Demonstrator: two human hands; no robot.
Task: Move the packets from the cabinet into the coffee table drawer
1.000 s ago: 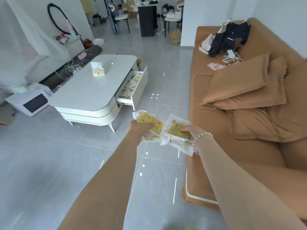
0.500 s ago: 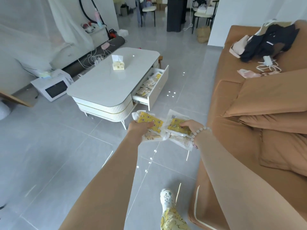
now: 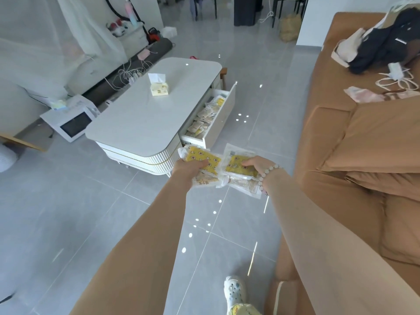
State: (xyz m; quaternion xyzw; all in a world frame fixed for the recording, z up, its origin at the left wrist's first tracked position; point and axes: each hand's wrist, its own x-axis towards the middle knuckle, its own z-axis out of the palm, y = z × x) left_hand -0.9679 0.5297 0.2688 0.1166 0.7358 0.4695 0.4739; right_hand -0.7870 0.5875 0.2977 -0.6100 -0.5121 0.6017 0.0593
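Far to the left a white microwave [image 3: 72,125] sits on the grey floor, near the end of the white coffee table [image 3: 141,119]. A tissue pack [image 3: 159,88] stands on the tabletop. On the table's right side the drawer [image 3: 223,117] is pulled open, and a heap of loose packets [image 3: 204,117] lies inside it, mostly pale with some yellow showing.

In front of the table's near corner, up off the floor, my left hand [image 3: 187,170] grips a small stack: my fingers are curled round its edge, with a yellow flower-print packet [image 3: 205,159] on top and a paler printed packet [image 3: 204,181] underneath. Just beside it, edges overlapping, my right hand [image 3: 253,165] holds a second stack [image 3: 236,167], fingers curled over a yellow top packet, with a clear packet [image 3: 244,185] sticking out beneath toward my wrist. A pale bead bracelet [image 3: 269,172] rings that wrist. Both stacks are in the air, short of the drawer and not touching it.

Near the bottom my foot in a white clog [image 3: 234,292] is on the tiles. To the right runs the brown sofa [image 3: 322,98], with a brown cushion [image 3: 381,137] on the seat, and at its far end a black garment [image 3: 386,42] and a coiled white cable [image 3: 397,80]
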